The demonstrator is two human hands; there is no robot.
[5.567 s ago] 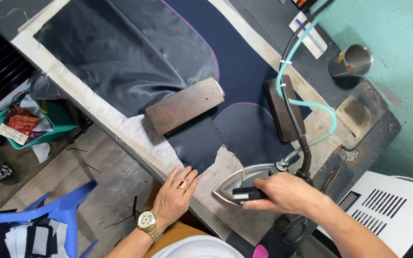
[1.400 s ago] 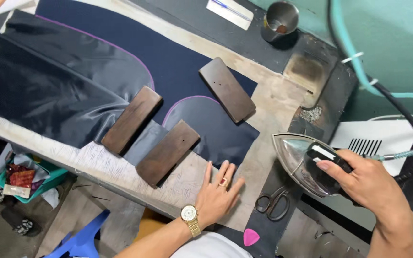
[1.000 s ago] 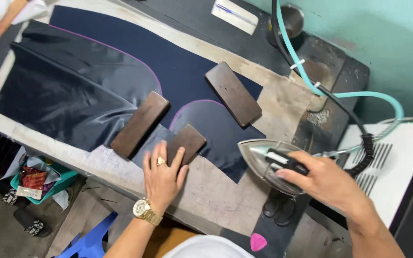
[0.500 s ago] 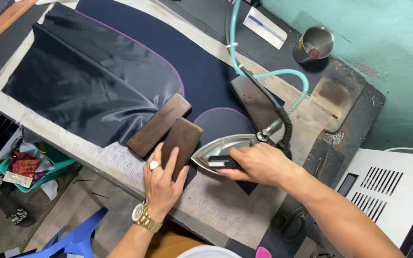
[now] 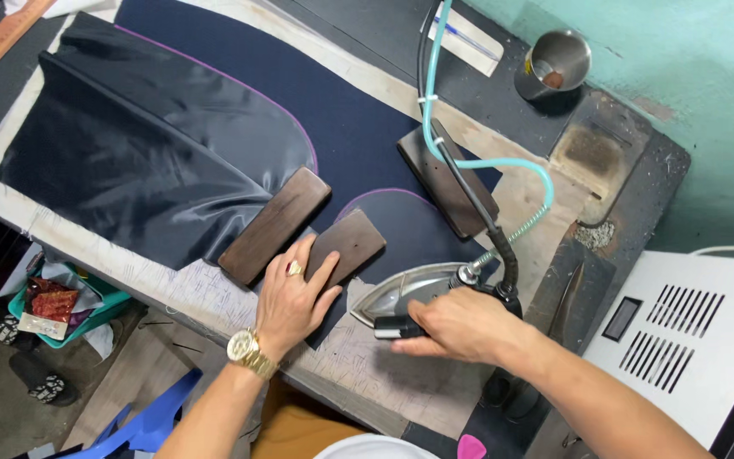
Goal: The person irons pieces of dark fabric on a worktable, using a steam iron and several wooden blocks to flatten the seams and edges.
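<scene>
My right hand (image 5: 459, 326) grips the black handle of a steel steam iron (image 5: 409, 293), which rests on the near edge of dark navy fabric (image 5: 358, 136). My left hand (image 5: 292, 297) lies on a brown wooden block (image 5: 347, 244) and holds it down on the fabric, just left of the iron's tip. Two more wooden blocks sit on the cloth: one (image 5: 275, 225) to the left and one (image 5: 445, 176) farther back under the iron's hose. A shiny dark lining piece (image 5: 138, 149) spreads at the left.
A teal hose and black cable (image 5: 469, 166) run from the iron up over the table. A metal cup (image 5: 554, 64) stands at the back right, near a scorched iron rest (image 5: 592, 153). A white vented box (image 5: 681, 340) is at the right. A green bin (image 5: 61, 302) sits on the floor.
The iron came from the right side of the table onto the fabric's near edge. My left hand went from the bare table edge onto the nearest wooden block, which turned slightly.
</scene>
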